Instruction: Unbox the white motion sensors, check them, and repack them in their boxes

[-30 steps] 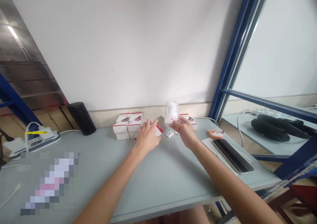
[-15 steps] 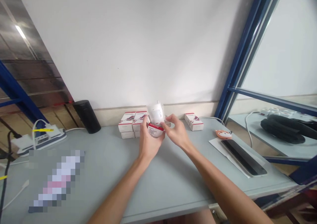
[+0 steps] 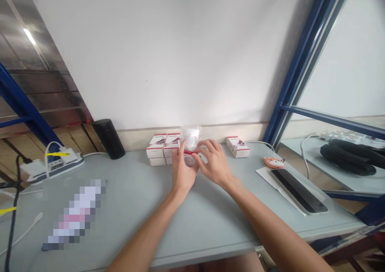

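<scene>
A small red-and-white detector box (image 3: 189, 158) sits upright in my left hand (image 3: 184, 173), whose fingers and thumb wrap its sides. From its top rises a white device in a clear plastic bag (image 3: 191, 139). My right hand (image 3: 215, 161) is closed at the box's upper right, fingertips against the bag and thumb by the red top edge. How far the device sits inside the box is hidden. Just behind my left hand stand stacked red-and-white boxes (image 3: 157, 146), partly covered by it.
Another similar box (image 3: 238, 147) stands to the right, near the wall. Farther right are an orange-and-white gadget (image 3: 274, 162) and a phone (image 3: 297, 190) on white paper. At left are a black cylinder (image 3: 108, 139), a power strip (image 3: 57, 171) with cables, and a blurred-out item (image 3: 75, 216).
The bagged device and box have tilted, so less of the box's front shows. My right hand's fingers have spread over the bag's right side. The whole view has shifted slightly.
</scene>
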Motion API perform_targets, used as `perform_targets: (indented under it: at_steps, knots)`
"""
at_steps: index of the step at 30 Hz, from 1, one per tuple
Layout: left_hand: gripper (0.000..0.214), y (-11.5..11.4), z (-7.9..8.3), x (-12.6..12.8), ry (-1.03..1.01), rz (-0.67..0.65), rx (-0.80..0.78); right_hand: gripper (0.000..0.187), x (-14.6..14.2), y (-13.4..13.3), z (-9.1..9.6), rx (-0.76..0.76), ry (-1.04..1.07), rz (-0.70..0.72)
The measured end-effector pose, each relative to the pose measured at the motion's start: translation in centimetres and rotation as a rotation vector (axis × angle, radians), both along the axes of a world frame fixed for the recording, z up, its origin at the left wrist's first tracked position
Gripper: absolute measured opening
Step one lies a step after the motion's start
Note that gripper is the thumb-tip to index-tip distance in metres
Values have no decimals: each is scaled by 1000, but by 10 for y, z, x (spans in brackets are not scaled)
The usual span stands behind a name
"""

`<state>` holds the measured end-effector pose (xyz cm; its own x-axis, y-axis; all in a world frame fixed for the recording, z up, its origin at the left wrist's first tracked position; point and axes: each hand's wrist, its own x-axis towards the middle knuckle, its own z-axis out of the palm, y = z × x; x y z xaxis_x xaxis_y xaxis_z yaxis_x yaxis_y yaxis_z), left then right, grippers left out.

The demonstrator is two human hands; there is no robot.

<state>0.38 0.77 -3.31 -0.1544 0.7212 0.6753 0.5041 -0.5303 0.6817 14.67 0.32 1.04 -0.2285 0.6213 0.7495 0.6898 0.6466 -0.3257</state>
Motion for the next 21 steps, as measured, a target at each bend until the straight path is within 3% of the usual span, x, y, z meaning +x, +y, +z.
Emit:
perform_targets:
  at_steps: [5, 8, 11, 18, 21]
  knots:
    - [60, 5, -5, -3, 41, 42, 65, 26, 4, -2, 3, 9, -39, 86]
    - [49, 10, -4, -3, 42, 80, 67, 37, 6, 1, 2, -10, 25, 65]
    - [42, 14, -4, -5, 57, 76, 52, 33, 4, 5, -2, -8, -22, 27]
    - [64, 15, 0, -14, 102, -6, 52, 29, -7, 5, -8, 37, -89, 97]
    - [38, 14, 2, -16, 154, 18, 21, 37, -3, 5, -4, 39, -33, 172]
